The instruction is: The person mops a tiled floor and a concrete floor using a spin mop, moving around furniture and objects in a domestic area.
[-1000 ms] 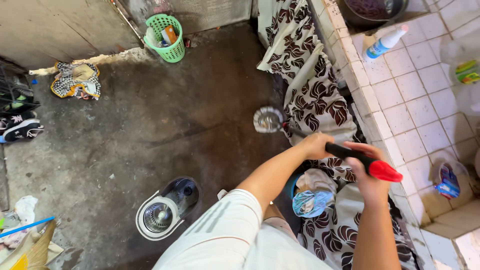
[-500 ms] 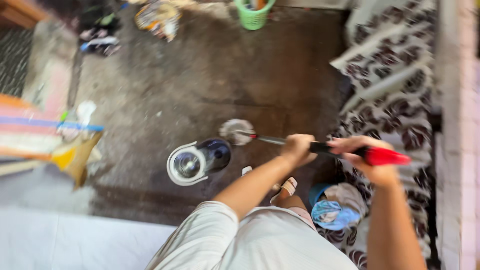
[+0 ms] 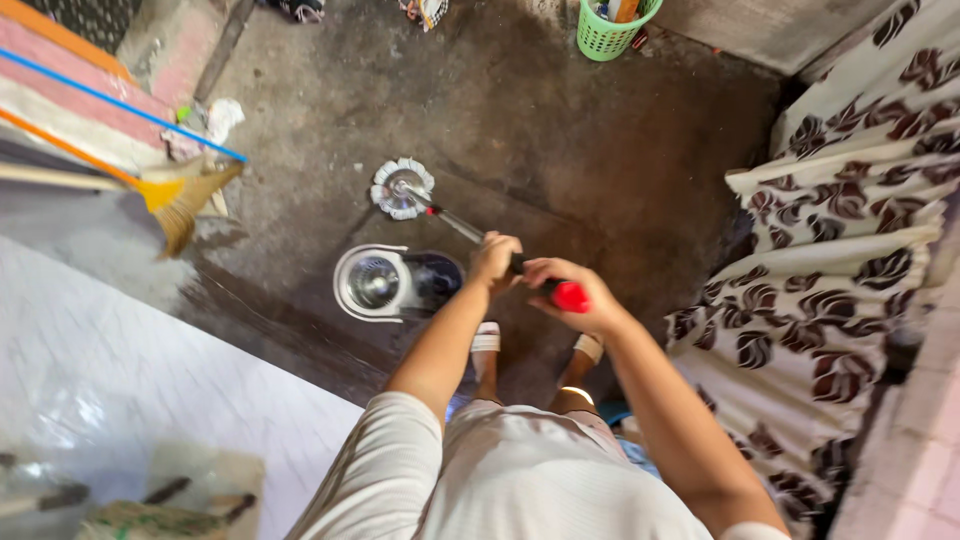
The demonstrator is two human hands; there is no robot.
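The dark, wet concrete floor [image 3: 560, 130] fills most of the view, with a pale marbled surface [image 3: 130, 380] cutting across the lower left; on the right hangs a white curtain with a brown floral print [image 3: 840, 260], its folds reaching down beside the person's right arm; along the upper left lie striped boards, and across them a broom with a yellow head and straw bristles [image 3: 180, 200]; at the top edge stands a green plastic basket [image 3: 608, 28] with things in it; the spin-mop bucket [image 3: 385, 283], white with a metal spinner basket on one side and a dark water well on the other, sits on the floor just ahead of the person's sandalled feet; the mop [image 3: 455, 222] runs from the hands forward and leftward, its metal shaft slanting down to the round white mop head [image 3: 402, 187], which rests on the floor just beyond the bucket, close to its far rim but apart from it; the right hand [image 3: 575, 298] is closed around the red end of the handle; the left hand [image 3: 494, 262] is closed around the shaft just ahead of it, so both grips are shut tight on the mop, the two hands nearly touching.
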